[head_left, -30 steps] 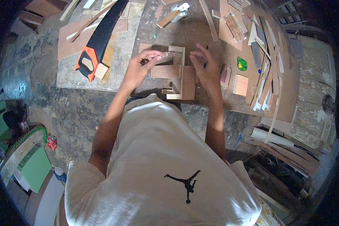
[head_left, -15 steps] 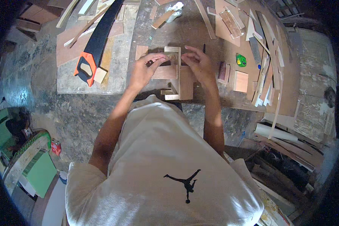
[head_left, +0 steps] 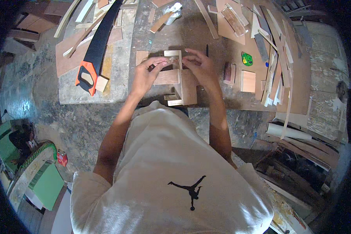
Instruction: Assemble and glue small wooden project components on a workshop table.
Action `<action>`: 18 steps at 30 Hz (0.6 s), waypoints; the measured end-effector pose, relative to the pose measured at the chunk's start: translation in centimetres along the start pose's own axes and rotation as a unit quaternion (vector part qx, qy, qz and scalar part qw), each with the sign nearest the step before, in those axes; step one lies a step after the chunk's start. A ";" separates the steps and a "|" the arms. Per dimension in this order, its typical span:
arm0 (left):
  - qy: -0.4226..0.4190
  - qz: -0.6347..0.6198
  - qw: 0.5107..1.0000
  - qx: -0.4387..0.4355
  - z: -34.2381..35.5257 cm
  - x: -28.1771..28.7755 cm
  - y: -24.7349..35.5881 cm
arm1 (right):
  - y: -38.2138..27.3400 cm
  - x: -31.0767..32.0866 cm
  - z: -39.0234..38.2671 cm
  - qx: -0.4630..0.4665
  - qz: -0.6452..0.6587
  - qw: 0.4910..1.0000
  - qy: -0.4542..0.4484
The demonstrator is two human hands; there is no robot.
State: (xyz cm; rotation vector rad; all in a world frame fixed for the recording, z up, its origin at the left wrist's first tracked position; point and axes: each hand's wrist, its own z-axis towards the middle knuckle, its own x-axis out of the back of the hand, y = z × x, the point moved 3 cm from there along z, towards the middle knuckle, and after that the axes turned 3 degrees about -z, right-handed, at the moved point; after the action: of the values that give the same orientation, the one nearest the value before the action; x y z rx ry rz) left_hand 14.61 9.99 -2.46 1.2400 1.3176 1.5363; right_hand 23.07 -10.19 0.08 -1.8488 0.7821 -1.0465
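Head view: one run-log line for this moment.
left hand: pinching small piece | right hand: close by | wooden assembly: beneath hands

I can read no words or numbers; just a black leaping-figure emblem (head_left: 193,192) on my white shirt (head_left: 160,156), near side.

Small piece (head_left: 174,61) at fingertips (head_left: 164,62) indistinct, tip of saw (head_left: 100,43) beyond top edge
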 end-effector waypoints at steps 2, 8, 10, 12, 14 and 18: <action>-0.005 -0.009 1.000 0.015 0.0 0.0 0.3 | -0.4 -0.1 -0.1 -0.022 0.004 1.000 0.006; -0.015 -0.028 0.999 0.029 -0.1 0.0 0.0 | 0.1 -0.1 0.1 -0.009 -0.011 1.000 0.009; -0.022 -0.031 0.999 0.033 0.0 0.0 0.2 | 0.5 -0.1 0.2 -0.001 0.007 1.000 0.004; -0.023 -0.056 0.995 0.077 -0.2 -0.1 0.1 | 0.3 -0.2 0.2 0.008 0.025 1.000 -0.002; -0.025 -0.071 0.994 0.080 -0.1 -0.1 -0.5 | -0.3 -0.3 -0.1 -0.008 0.003 1.000 0.012; -0.032 -0.140 0.988 0.063 0.1 -0.6 -0.9 | 0.0 -0.1 0.0 -0.012 0.019 1.000 0.006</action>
State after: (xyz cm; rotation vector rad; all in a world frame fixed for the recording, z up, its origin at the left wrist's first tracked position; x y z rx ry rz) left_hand 14.78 9.65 -3.47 1.1145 1.4951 1.2237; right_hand 23.03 -10.10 -0.01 -1.8431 0.8371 -1.0301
